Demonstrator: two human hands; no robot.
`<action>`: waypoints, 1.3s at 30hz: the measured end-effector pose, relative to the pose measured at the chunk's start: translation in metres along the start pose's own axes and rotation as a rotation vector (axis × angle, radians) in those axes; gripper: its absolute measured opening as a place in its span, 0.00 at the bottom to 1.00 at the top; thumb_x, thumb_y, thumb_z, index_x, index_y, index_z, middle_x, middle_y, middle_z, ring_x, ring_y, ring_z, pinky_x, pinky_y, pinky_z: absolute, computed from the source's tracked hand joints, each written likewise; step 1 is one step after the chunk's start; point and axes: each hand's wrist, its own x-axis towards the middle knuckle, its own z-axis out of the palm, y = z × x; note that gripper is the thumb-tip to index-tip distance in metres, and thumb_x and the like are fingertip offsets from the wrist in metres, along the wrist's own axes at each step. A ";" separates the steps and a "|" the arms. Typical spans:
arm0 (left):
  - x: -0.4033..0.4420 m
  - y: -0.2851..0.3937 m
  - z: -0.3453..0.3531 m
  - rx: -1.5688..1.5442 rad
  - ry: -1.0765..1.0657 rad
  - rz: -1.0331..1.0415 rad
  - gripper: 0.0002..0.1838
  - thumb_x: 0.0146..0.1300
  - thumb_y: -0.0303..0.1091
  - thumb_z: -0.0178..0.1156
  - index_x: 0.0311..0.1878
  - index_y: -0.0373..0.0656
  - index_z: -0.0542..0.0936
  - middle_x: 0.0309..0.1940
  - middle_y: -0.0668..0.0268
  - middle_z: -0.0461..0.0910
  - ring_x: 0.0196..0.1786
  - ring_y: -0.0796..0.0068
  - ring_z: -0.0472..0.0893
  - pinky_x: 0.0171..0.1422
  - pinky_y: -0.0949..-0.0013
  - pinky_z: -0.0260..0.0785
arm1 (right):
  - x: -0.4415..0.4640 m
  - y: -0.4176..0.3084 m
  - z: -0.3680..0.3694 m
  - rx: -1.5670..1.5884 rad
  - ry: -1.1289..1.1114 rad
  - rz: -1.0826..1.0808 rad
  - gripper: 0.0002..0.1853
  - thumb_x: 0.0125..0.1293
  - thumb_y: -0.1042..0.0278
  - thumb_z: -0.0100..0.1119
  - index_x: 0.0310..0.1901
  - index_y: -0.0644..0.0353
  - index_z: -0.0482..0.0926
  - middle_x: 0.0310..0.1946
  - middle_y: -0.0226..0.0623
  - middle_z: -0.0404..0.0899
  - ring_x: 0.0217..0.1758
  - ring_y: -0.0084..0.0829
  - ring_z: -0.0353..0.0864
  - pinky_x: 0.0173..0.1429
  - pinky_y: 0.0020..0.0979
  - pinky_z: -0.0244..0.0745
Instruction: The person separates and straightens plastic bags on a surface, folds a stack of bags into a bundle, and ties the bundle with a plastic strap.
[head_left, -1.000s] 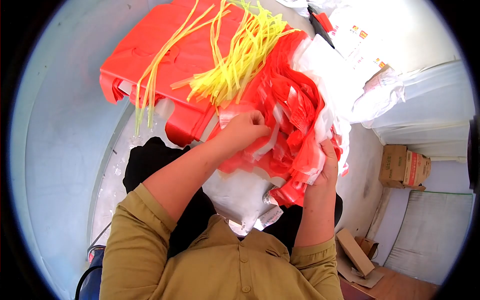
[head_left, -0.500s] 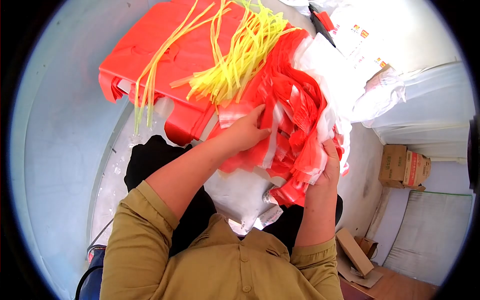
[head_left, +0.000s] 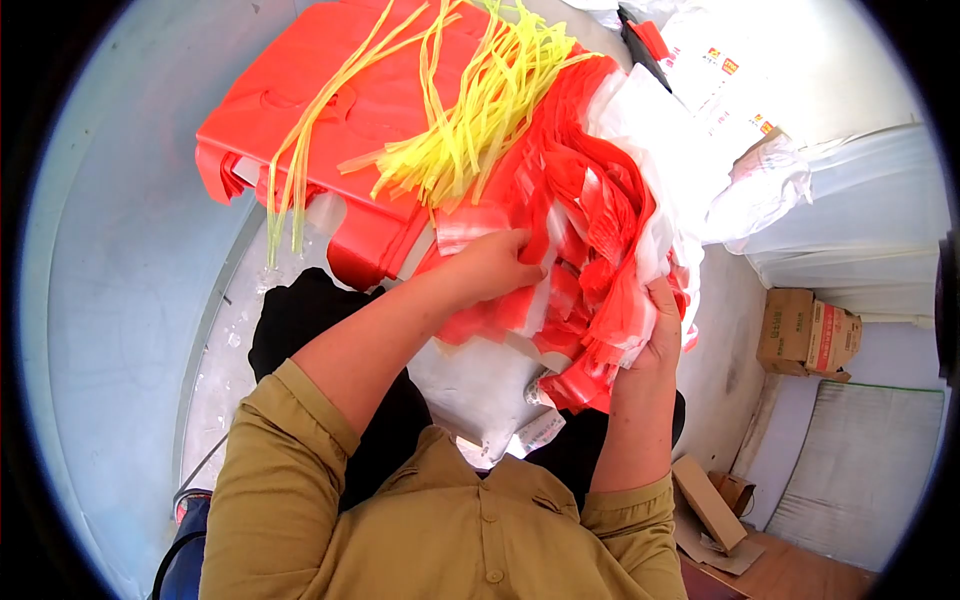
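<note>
A thick bundle of red and white plastic bags (head_left: pixel 590 210) spreads over my lap, its layers loose and crumpled. My left hand (head_left: pixel 495 265) is at the bundle's left side, thumb and fingers pinched on the edge of a red plastic bag. My right hand (head_left: pixel 656 330) grips the gathered lower right edge of the bundle, its thumb on top and the other fingers mostly hidden beneath. Beyond my left hand lies a heap of yellow plastic strips (head_left: pixel 470 130), partly across a flat pile of red plastic (head_left: pixel 370 80).
White printed sacks (head_left: pixel 725 90) are behind the bundle. A cardboard box (head_left: pixel 790 330) stands at the right wall, with cardboard pieces (head_left: pixel 712 505) lower down. A pale curved wall (head_left: pixel 130 250) bounds the left side.
My left hand has shifted slightly down, its fingers closing together on the red bag edge. The right hand stays in place on the bundle.
</note>
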 end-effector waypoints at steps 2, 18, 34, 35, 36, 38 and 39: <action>0.003 -0.006 0.001 0.063 0.014 0.057 0.39 0.64 0.45 0.71 0.74 0.37 0.70 0.64 0.43 0.81 0.65 0.47 0.83 0.66 0.55 0.76 | 0.000 0.000 0.000 0.011 0.000 0.007 0.26 0.72 0.74 0.61 0.71 0.63 0.72 0.64 0.45 0.82 0.64 0.42 0.84 0.69 0.45 0.82; -0.003 0.007 0.001 0.351 0.036 0.103 0.38 0.62 0.52 0.71 0.66 0.32 0.74 0.55 0.39 0.84 0.58 0.42 0.84 0.62 0.50 0.76 | -0.001 0.000 0.003 -0.014 0.027 0.029 0.27 0.71 0.73 0.62 0.71 0.64 0.72 0.63 0.46 0.82 0.63 0.43 0.85 0.68 0.45 0.83; -0.031 0.011 -0.018 0.482 -0.195 0.083 0.24 0.63 0.51 0.69 0.49 0.37 0.87 0.43 0.52 0.89 0.46 0.51 0.87 0.51 0.55 0.78 | -0.004 0.002 0.006 -0.016 0.011 0.026 0.26 0.71 0.73 0.62 0.70 0.63 0.73 0.64 0.46 0.82 0.64 0.43 0.84 0.69 0.45 0.82; -0.034 0.010 -0.016 0.490 -0.143 0.122 0.25 0.63 0.51 0.70 0.50 0.37 0.87 0.43 0.52 0.89 0.46 0.51 0.87 0.51 0.54 0.79 | -0.004 0.002 0.005 -0.006 0.000 0.028 0.26 0.71 0.73 0.62 0.70 0.63 0.73 0.63 0.46 0.82 0.64 0.43 0.84 0.69 0.45 0.83; -0.036 0.009 -0.015 0.498 -0.088 0.158 0.25 0.63 0.51 0.70 0.51 0.37 0.86 0.44 0.52 0.89 0.46 0.51 0.87 0.51 0.54 0.79 | -0.004 0.002 0.005 0.004 -0.013 0.031 0.26 0.71 0.73 0.62 0.70 0.63 0.73 0.63 0.46 0.82 0.64 0.43 0.85 0.68 0.45 0.83; -0.036 0.004 -0.012 0.493 0.029 0.241 0.26 0.63 0.51 0.70 0.52 0.37 0.86 0.44 0.53 0.89 0.47 0.51 0.87 0.51 0.53 0.79 | -0.001 0.002 0.002 0.020 -0.034 0.041 0.26 0.71 0.73 0.62 0.70 0.63 0.73 0.63 0.46 0.83 0.63 0.43 0.85 0.68 0.45 0.83; -0.036 0.001 -0.008 0.476 0.089 0.286 0.27 0.63 0.52 0.70 0.53 0.37 0.85 0.45 0.53 0.88 0.47 0.51 0.87 0.51 0.53 0.79 | 0.001 0.002 -0.001 0.024 -0.040 0.049 0.26 0.71 0.73 0.62 0.70 0.63 0.73 0.63 0.46 0.83 0.63 0.43 0.85 0.68 0.45 0.83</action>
